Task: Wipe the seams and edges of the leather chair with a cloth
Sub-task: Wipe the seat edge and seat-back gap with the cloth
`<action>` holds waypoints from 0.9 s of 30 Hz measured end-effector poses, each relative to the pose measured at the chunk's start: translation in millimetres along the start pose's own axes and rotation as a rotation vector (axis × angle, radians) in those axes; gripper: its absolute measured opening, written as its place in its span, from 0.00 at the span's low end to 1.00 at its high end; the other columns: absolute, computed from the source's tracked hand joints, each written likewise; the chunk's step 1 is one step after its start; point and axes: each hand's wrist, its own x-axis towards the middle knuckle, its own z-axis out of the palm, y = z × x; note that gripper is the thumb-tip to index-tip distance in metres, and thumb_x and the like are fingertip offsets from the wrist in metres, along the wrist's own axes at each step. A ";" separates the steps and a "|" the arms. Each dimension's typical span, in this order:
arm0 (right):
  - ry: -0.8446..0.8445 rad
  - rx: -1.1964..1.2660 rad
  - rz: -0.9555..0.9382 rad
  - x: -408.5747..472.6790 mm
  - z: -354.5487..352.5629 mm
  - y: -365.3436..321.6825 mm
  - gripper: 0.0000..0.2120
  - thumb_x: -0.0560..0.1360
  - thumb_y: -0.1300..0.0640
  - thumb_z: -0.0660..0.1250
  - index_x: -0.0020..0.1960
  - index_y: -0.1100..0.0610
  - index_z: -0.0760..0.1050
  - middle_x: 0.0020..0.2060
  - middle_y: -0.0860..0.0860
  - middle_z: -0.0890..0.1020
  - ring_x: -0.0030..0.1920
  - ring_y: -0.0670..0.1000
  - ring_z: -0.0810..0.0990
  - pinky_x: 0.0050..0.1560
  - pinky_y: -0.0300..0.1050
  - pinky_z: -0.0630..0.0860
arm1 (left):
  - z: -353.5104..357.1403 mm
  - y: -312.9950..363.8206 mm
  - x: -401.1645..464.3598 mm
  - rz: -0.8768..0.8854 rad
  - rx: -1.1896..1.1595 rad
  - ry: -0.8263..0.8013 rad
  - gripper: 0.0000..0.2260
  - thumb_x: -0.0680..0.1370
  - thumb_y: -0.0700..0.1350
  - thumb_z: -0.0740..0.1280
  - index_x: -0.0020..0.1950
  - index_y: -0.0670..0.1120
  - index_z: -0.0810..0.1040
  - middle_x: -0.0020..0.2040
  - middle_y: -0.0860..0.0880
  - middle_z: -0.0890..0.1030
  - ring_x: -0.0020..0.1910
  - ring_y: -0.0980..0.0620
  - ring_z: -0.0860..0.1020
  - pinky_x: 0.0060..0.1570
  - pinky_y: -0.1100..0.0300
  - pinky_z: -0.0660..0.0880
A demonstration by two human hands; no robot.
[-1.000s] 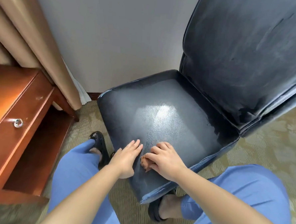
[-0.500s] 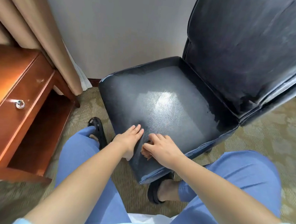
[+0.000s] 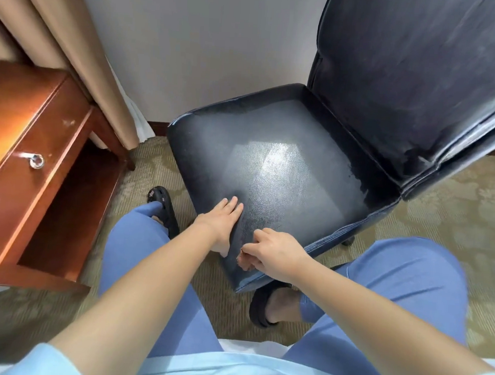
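Pinching one small brownish cloth (image 3: 244, 261) in a curled grip, the right hand (image 3: 277, 254) presses it against the near front corner of the chair (image 3: 285, 172) seat, right at the rounded edge above the piping. Only a scrap of the cloth shows below the fingers; the rest is hidden under the hand. The left hand (image 3: 220, 225) lies flat just beside it, fingers straight and together, palm on the seat's front edge, holding nothing.

One dark leather chair stands here, seat shiny with a bright patch of glare in the middle, backrest rising at upper right. Two bare forearms reach in from below, and two knees in blue trousers (image 3: 155, 251) flank the seat corner. Two black sandals are visible: one (image 3: 162, 205) left of the seat, one (image 3: 260, 307) under the front corner. One wooden desk (image 3: 25, 150) stands at the left with one metal drawer pull (image 3: 36, 161), beside one tan curtain (image 3: 84, 47). Patterned carpet (image 3: 454, 205) covers the floor.

Against the frame half a second ago, the right hand and cloth sit lower on the corner, nearer the bottom edge, and a gap has opened between the two hands, which were nearly touching. The left hand has kept its flat place on the seat. The view has tipped down, showing more of the light blue shirt (image 3: 229, 371).
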 end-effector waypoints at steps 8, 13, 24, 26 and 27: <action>0.069 0.012 0.088 -3.2 5.9 -3.3 0.10 0.57 0.53 0.80 0.33 0.46 0.79 0.29 0.48 0.72 0.28 0.52 0.74 0.23 0.35 0.60 | 9.4 -0.7 -3.1 0.010 -0.030 0.055 0.51 0.72 0.57 0.72 0.79 0.49 0.37 0.79 0.52 0.35 0.78 0.52 0.37 0.72 0.44 0.62; 0.052 -0.001 0.082 -13.7 8.5 -6.4 0.10 0.57 0.53 0.79 0.34 0.48 0.79 0.30 0.48 0.72 0.30 0.52 0.75 0.22 0.36 0.62 | 13.5 0.3 -5.7 0.018 -0.066 0.072 0.52 0.71 0.58 0.73 0.79 0.49 0.37 0.79 0.51 0.35 0.78 0.51 0.37 0.73 0.45 0.61; 0.039 -0.089 -0.063 -9.0 7.6 2.1 0.12 0.56 0.52 0.80 0.34 0.48 0.79 0.31 0.48 0.73 0.30 0.51 0.75 0.23 0.36 0.62 | 12.9 0.8 -5.5 0.009 -0.059 0.070 0.52 0.71 0.59 0.73 0.79 0.49 0.37 0.79 0.51 0.35 0.78 0.51 0.37 0.73 0.46 0.60; 0.015 -0.117 -0.081 -10.3 -0.2 7.5 0.12 0.56 0.52 0.81 0.33 0.48 0.78 0.30 0.48 0.73 0.30 0.51 0.75 0.23 0.36 0.62 | 12.6 1.9 -5.3 0.005 -0.056 0.071 0.52 0.71 0.58 0.73 0.79 0.49 0.37 0.79 0.51 0.35 0.78 0.51 0.37 0.73 0.46 0.61; 0.007 -0.140 -0.103 -10.6 -2.4 6.0 0.11 0.57 0.52 0.80 0.33 0.49 0.79 0.30 0.48 0.73 0.30 0.51 0.75 0.23 0.36 0.61 | 12.4 2.5 -5.0 0.002 -0.054 0.069 0.52 0.71 0.58 0.73 0.79 0.49 0.37 0.79 0.51 0.35 0.78 0.51 0.38 0.73 0.45 0.61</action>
